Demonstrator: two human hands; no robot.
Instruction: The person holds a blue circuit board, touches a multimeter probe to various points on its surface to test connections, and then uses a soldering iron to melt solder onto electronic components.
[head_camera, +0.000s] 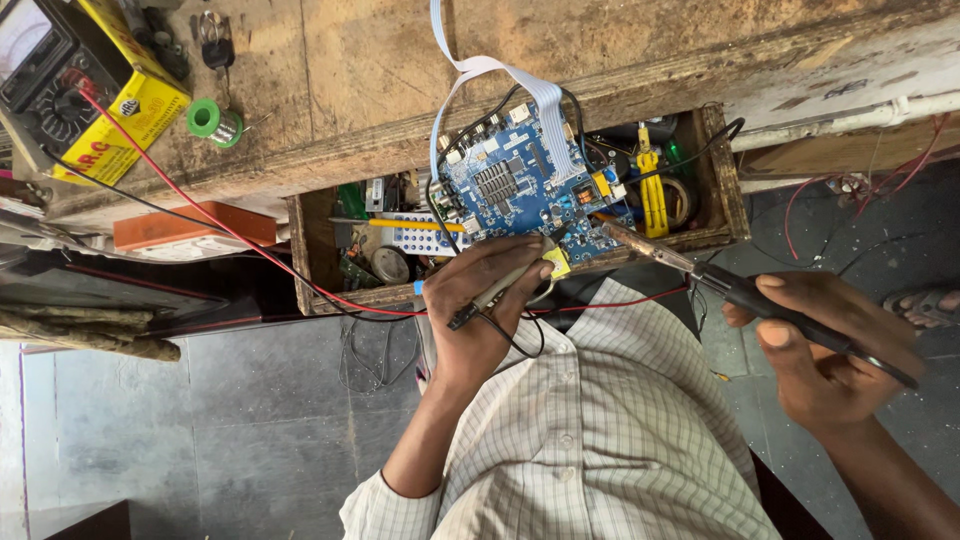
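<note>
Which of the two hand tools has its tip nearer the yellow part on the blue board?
The thin probe in the left hand; its tip sits beside the yellow part. The soldering iron in the right hand ends farther right.

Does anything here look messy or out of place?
The blue circuit board lies tilted across an open wooden drawer crammed with tools and parts, not flat on the bench. Red and black wires trail loosely over the bench edge.

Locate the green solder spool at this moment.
In the head view, the green solder spool lies upper left on the wooden bench, between the yellow multimeter and the blue circuit board, below a padlock.
</note>
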